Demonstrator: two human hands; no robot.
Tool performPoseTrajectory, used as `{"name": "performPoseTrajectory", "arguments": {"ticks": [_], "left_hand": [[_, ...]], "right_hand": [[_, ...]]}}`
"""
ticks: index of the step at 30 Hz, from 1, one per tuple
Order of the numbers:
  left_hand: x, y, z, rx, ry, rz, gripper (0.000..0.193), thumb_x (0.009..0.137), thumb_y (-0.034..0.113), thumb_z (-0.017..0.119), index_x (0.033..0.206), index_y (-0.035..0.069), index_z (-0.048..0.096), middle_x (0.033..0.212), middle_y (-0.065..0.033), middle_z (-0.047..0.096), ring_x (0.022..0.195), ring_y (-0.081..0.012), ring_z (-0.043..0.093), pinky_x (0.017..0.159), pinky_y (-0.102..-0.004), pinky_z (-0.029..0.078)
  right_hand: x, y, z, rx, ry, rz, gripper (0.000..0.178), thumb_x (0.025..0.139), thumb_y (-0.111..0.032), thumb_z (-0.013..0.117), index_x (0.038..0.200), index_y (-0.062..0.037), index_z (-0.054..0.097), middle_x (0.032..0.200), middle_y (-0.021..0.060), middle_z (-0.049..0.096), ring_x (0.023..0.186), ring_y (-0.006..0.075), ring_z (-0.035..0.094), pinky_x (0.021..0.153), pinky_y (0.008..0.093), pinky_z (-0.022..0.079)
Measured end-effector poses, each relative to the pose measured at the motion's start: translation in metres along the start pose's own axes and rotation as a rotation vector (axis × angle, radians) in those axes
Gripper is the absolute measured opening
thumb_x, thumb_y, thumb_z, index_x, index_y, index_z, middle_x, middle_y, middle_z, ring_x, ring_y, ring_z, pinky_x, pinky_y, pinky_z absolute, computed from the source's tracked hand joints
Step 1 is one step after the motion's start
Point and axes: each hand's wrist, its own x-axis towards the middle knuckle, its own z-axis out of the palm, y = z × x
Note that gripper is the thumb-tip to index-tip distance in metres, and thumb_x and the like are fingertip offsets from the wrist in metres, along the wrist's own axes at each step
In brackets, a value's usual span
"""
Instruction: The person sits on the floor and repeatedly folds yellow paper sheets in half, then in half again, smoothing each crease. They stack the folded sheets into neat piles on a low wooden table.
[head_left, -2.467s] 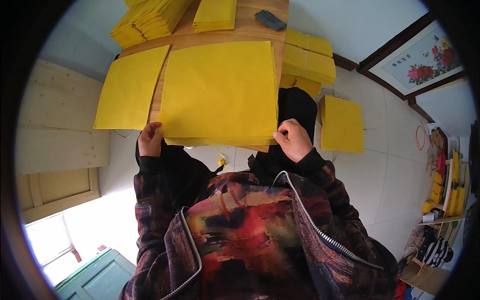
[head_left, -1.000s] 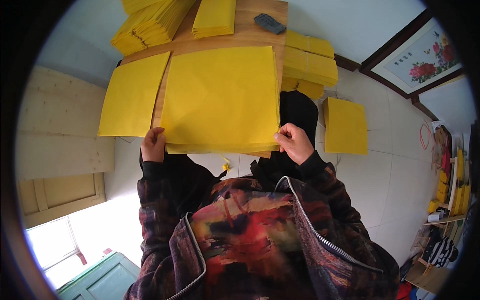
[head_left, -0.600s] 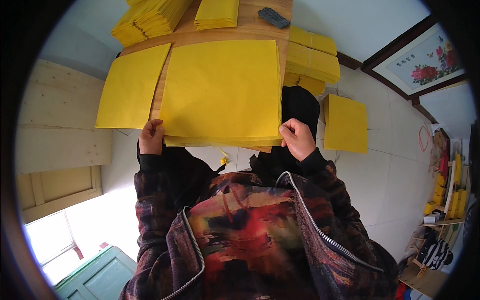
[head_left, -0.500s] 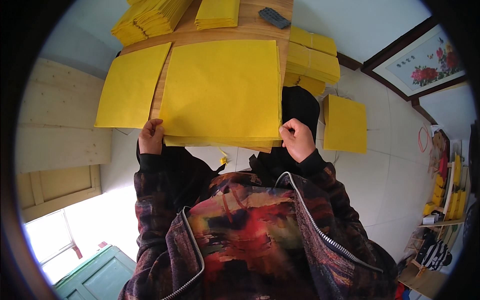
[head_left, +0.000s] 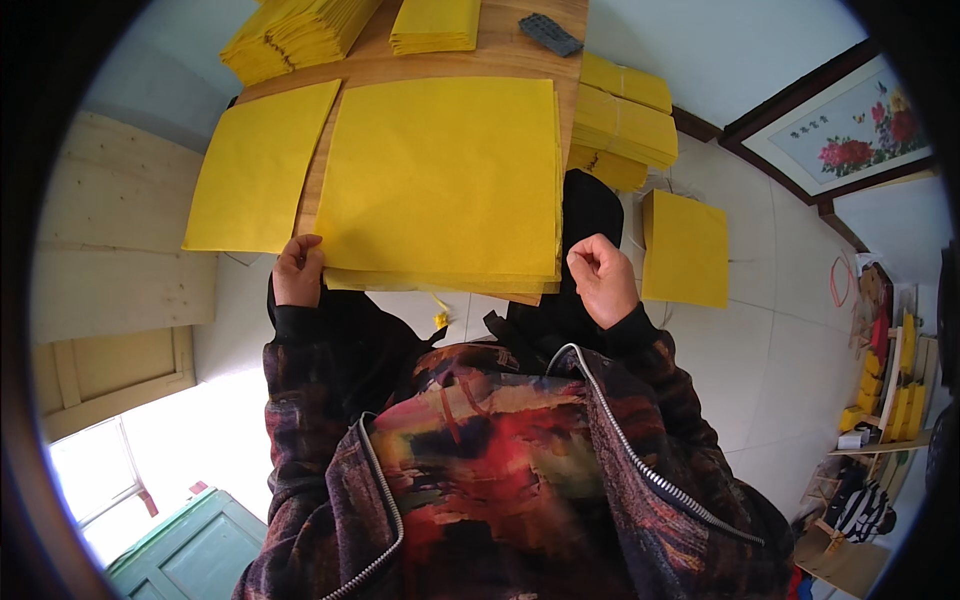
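Observation:
A stack of large yellow sheets (head_left: pixel 440 180), paper or felt-like, lies on the wooden table (head_left: pixel 360 72) in front of me. Its lower sheets peek out along the near edge. My left hand (head_left: pixel 298 272) pinches the top sheet at its near left corner. Just off the near right corner is my right hand (head_left: pixel 604 282), fingers curled together and apart from the sheets; nothing shows in it. To the left, another yellow sheet or pile (head_left: pixel 260 165) overhangs the table's near edge.
Folded yellow stacks (head_left: pixel 290 40) and a smaller one (head_left: pixel 434 26) sit at the back, beside a dark grey object (head_left: pixel 549 35). Tied yellow bundles (head_left: pixel 625 125) stand right of the table. A yellow block (head_left: pixel 685 248) is on the tiled floor; a framed flower picture (head_left: pixel 840 130) leans farther right.
My right hand has let go of the near right corner and moved slightly right. My left hand still grips its corner, and the top sheet has shifted slightly left.

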Motion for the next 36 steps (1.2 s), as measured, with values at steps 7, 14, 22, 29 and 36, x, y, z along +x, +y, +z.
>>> {"name": "performPoseTrajectory", "arguments": {"ticks": [7, 14, 22, 29, 36], "left_hand": [[-0.001, 0.0, 0.004, -0.045, 0.03, 0.017, 0.018, 0.086, 0.006, 0.055, 0.102, 0.0, 0.06, 0.076, 0.0028, 0.056, 0.064, -0.0044, 0.048, 0.06, -0.0189, 0.038], [0.0, -0.002, 0.005, -0.086, 0.035, 0.023, 0.018, 0.085, 0.005, 0.055, 0.102, 0.0, 0.06, 0.076, 0.0038, 0.056, 0.063, -0.0031, 0.046, 0.057, -0.0177, 0.036], [-0.001, -0.002, 0.001, -0.022, 0.004, 0.018, 0.019, 0.087, 0.008, 0.056, 0.103, 0.0, 0.06, 0.077, 0.0016, 0.057, 0.067, -0.0061, 0.05, 0.064, -0.02, 0.041], [-0.001, -0.002, 0.001, -0.033, -0.007, 0.016, 0.02, 0.085, 0.005, 0.058, 0.104, -0.001, 0.059, 0.081, 0.0023, 0.057, 0.071, -0.0053, 0.05, 0.067, -0.0188, 0.04], [0.001, -0.007, 0.0, -0.1, -0.038, 0.021, 0.022, 0.083, 0.001, 0.059, 0.105, -0.003, 0.058, 0.095, -0.0008, 0.06, 0.085, -0.0066, 0.055, 0.078, -0.0195, 0.043]], "right_hand": [[-0.006, 0.001, 0.003, -0.135, -0.1, -0.036, 0.013, 0.084, -0.012, 0.062, 0.081, 0.0002, 0.059, 0.07, 0.01, 0.062, 0.059, 0.0175, 0.057, 0.056, 0.0298, 0.045], [-0.003, -0.007, 0.008, -0.28, -0.147, 0.045, 0.016, 0.084, -0.014, 0.064, 0.08, 0.001, 0.058, 0.068, 0.0098, 0.061, 0.058, 0.0145, 0.056, 0.055, 0.0289, 0.044], [0.0, 0.001, 0.011, -0.091, -0.11, 0.009, 0.018, 0.084, -0.011, 0.063, 0.075, 0.0015, 0.054, 0.062, 0.0045, 0.054, 0.055, 0.0085, 0.047, 0.051, 0.0265, 0.04], [0.002, 0.0, 0.007, -0.12, -0.134, 0.038, 0.018, 0.084, -0.011, 0.061, 0.073, 0.0016, 0.054, 0.061, 0.0033, 0.053, 0.056, 0.0071, 0.046, 0.051, 0.0262, 0.039], [0.0, -0.005, 0.007, -0.226, -0.119, 0.055, 0.018, 0.081, -0.013, 0.063, 0.072, 0.001, 0.056, 0.062, 0.0093, 0.058, 0.054, 0.015, 0.054, 0.052, 0.0308, 0.043]]}}
